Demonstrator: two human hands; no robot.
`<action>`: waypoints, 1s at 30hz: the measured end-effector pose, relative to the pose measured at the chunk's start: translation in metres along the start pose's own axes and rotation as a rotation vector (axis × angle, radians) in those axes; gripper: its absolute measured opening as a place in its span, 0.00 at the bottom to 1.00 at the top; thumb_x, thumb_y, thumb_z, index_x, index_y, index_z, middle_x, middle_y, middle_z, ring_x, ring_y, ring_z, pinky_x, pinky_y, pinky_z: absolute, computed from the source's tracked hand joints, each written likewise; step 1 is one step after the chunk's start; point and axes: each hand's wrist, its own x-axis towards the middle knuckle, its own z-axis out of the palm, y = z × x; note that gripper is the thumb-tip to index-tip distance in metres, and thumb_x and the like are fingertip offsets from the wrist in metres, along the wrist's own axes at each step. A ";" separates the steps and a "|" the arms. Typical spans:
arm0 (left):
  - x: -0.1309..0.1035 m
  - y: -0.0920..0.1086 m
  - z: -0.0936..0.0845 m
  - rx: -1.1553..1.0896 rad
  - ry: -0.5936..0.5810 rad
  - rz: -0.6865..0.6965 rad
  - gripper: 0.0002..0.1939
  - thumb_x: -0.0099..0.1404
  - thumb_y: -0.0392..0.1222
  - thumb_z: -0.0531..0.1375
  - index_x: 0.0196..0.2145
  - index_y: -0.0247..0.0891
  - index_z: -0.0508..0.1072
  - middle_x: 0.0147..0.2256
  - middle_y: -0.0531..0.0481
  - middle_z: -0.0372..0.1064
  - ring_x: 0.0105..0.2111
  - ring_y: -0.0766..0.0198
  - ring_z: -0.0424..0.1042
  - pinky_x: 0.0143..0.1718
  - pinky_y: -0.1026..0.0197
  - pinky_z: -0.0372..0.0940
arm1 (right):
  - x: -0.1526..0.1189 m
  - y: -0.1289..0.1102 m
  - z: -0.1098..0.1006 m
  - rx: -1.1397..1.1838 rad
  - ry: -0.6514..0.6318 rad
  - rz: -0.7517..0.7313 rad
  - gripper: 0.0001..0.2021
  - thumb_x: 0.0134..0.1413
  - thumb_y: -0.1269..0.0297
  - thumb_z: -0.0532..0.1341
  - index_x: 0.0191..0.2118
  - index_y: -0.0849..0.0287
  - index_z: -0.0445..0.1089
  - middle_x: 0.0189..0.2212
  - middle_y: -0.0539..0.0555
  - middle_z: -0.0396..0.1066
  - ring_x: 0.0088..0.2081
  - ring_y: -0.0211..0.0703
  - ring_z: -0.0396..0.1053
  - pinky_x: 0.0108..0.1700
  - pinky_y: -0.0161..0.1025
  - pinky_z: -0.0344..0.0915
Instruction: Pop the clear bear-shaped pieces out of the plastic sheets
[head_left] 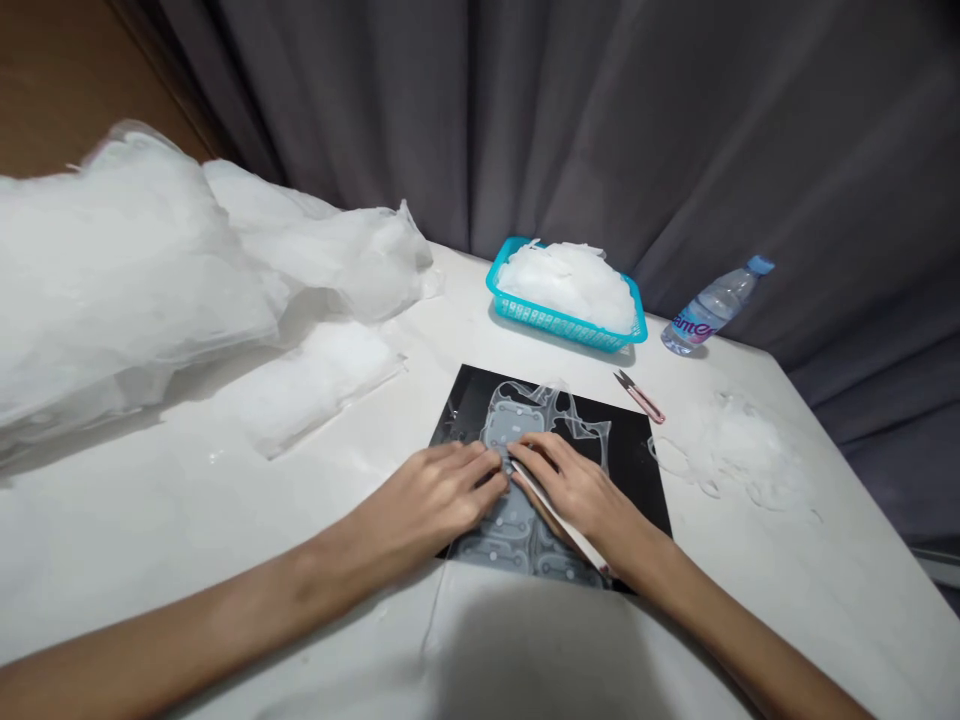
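A clear moulded plastic sheet (514, 420) with rounded raised shapes lies on a black mat (637, 460). Thin, ragged plastic strips (592, 430) trail from its far and right edges. My left hand (457, 485) is closed, its fingertips and thumb pressed together at the sheet's left-middle part. In my right hand (574, 485) is a slim, pale, flat-edged tool (559, 515), its tip pointing to the sheet near my left fingertips. My right fingers hide part of the tool, so its exact kind is unclear. Both hands partly cover the sheet.
Pink-handled thread snips (640, 397) lie beyond the mat's right corner. A turquoise basket (555, 325) holds a white heap. A water bottle (716, 305) stands at the back right, and clear scraps (750, 450) lie right. Large filled plastic bags (135, 260) cover the back left.
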 end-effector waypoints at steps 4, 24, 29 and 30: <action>-0.017 0.006 0.011 -0.008 -0.002 -0.078 0.21 0.76 0.29 0.49 0.58 0.41 0.72 0.56 0.39 0.74 0.56 0.48 0.74 0.59 0.46 0.67 | 0.003 0.000 0.000 0.034 -0.029 -0.007 0.20 0.72 0.73 0.53 0.65 0.55 0.64 0.53 0.63 0.71 0.53 0.54 0.71 0.55 0.51 0.75; 0.025 -0.022 -0.004 -0.895 0.025 -0.495 0.23 0.76 0.60 0.54 0.46 0.38 0.77 0.41 0.47 0.79 0.40 0.55 0.75 0.42 0.55 0.67 | 0.039 0.003 -0.081 0.757 -0.268 0.122 0.21 0.76 0.50 0.51 0.48 0.52 0.80 0.47 0.55 0.77 0.49 0.46 0.75 0.54 0.46 0.71; 0.024 -0.020 0.001 -0.868 0.030 -0.565 0.17 0.72 0.56 0.60 0.43 0.37 0.72 0.35 0.49 0.78 0.36 0.60 0.72 0.38 0.60 0.61 | 0.041 0.024 -0.058 0.473 0.145 0.254 0.25 0.79 0.53 0.44 0.45 0.55 0.78 0.47 0.58 0.71 0.51 0.48 0.70 0.58 0.49 0.66; 0.024 -0.020 0.000 -0.870 0.034 -0.565 0.18 0.71 0.56 0.62 0.43 0.38 0.70 0.34 0.49 0.77 0.35 0.60 0.71 0.37 0.60 0.60 | 0.041 0.023 -0.053 0.426 0.125 0.221 0.23 0.79 0.54 0.45 0.45 0.56 0.77 0.46 0.58 0.70 0.50 0.48 0.70 0.57 0.48 0.66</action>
